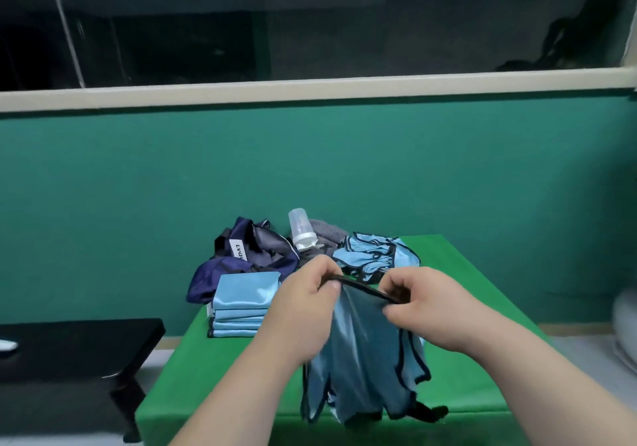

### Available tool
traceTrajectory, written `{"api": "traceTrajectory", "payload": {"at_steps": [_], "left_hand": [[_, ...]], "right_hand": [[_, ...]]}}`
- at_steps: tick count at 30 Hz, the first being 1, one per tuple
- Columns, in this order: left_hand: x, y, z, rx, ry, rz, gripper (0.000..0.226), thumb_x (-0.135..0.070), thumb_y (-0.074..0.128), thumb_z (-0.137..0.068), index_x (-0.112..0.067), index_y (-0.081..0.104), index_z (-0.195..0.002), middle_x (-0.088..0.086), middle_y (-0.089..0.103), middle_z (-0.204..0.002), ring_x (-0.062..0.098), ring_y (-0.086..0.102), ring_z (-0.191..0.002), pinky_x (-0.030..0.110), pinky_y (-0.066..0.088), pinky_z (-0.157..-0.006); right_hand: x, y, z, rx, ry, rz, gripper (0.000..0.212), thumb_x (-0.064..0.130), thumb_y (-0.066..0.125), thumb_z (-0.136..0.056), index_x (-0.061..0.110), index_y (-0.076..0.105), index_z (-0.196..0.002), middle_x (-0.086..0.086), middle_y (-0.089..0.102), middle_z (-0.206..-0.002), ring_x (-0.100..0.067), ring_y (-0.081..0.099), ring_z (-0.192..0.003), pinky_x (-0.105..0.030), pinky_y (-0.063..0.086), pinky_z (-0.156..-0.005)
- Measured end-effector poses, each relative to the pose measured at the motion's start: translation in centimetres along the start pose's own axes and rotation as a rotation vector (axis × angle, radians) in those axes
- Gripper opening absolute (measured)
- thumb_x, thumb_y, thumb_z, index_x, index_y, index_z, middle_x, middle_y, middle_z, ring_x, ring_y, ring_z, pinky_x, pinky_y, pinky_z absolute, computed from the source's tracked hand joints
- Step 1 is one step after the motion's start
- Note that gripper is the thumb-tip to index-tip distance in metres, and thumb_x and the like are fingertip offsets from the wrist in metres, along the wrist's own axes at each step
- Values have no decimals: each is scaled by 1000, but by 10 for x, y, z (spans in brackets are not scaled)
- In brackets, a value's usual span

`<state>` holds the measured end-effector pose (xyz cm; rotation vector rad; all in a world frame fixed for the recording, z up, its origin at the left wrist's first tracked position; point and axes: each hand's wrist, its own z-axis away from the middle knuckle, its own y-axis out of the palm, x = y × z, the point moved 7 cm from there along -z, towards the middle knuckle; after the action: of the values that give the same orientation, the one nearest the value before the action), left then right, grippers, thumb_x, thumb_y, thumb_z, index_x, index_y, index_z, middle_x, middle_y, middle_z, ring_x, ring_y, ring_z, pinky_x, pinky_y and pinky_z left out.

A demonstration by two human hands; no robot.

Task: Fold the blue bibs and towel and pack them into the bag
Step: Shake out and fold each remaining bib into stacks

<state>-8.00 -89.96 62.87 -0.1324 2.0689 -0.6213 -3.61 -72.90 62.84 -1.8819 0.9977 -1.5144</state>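
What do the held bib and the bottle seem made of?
Held bib: thin, glossy synthetic fabric, probably polyester, going by its sheen and limp drape; dark binding along the edges. Bottle: translucent plastic body, opaque white cap, probably plastic too.

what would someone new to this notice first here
First, both hands, left hand and right hand, pinching the dark trim of a shiny light-blue bib held up at the centre over the green table. Behind on the left sits a neat stack of folded bibs before a navy bag, with an unfolded heap at the back right.
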Motion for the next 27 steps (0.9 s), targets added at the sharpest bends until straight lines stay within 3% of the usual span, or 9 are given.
{"api": "traceTrajectory", "payload": {"at_steps": [6,10,14,17,21,24,27], "left_hand": [[-13,-27,6,-115,-28,-83,19,-12,49,-93,-28,53,-82,-13,46,-55,11,36,-54,35,35,-59],[-24,-41,16,-110,-61,-260,14,-19,49,-89,-30,54,-83,-10,51,-56,14,39,-53,33,36,-55],[-39,-55,26,-129,-57,-386,11,-31,51,-92,-31,55,-82,-10,62,-71,13,49,-59,30,42,-60],[-47,-63,30,-115,-19,-412,17,-40,53,-93,-32,55,-78,-14,61,-70,11,49,-57,32,45,-62],[-53,-76,33,-100,-4,-387,18,-44,54,-95,-32,59,-83,-3,62,-69,13,50,-57,39,50,-65],[-61,-85,32,-56,23,-375,13,-41,55,-97,-35,61,-87,-4,65,-74,18,58,-68,42,52,-70],[-71,-88,32,19,76,-381,13,-32,54,-99,-35,62,-90,-14,67,-81,7,60,-76,34,50,-75]], "right_hand": [[-10,-28,25,-123,67,9,17,11,60,-74,27,59,-71,15,56,-57,-7,45,-52,-21,38,-51],[-6,-53,39,-213,72,-41,14,10,61,-78,23,65,-76,11,67,-70,-4,49,-54,-17,39,-53],[3,-67,49,-269,72,-48,14,14,61,-83,26,68,-78,8,70,-74,-10,53,-59,-19,42,-54],[13,-79,54,-308,41,-39,19,16,60,-87,31,67,-79,19,68,-74,-5,57,-66,-13,41,-57],[30,-89,60,-325,-20,-51,23,16,56,-93,34,66,-84,34,64,-79,10,57,-76,-5,40,-63],[34,-101,61,-382,-24,-144,21,17,58,-93,32,69,-85,27,68,-82,4,61,-78,-12,44,-65],[36,-119,61,-451,-30,-275,19,12,62,-91,26,71,-83,13,72,-82,-9,63,-77,-29,49,-76]]}}
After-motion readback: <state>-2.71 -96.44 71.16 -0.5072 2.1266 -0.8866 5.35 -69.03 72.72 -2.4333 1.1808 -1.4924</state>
